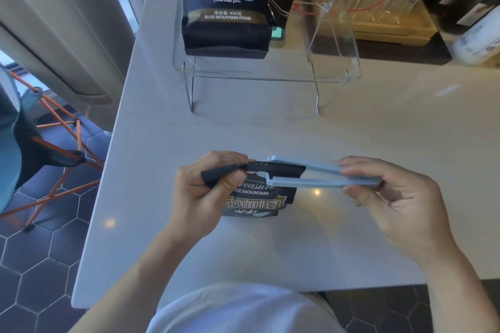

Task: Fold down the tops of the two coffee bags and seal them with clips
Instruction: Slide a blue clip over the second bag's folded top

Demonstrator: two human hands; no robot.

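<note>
Clip going onto the second coffee bag's folded top

The left hand [208, 186] pinches the soft, crinkly coffee bag [257, 192] by its folded top near the table's [351, 127] front edge; the right hand [389, 192] grips the stiff, light blue clip [311, 174], its long axis left-right along the fold, open end pointing left; grip it at the right end

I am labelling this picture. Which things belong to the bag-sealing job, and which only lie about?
Job: held coffee bag, blue clip, left hand, right hand, clipped coffee bag.
Lying about: acrylic stand, white bottle.
</note>
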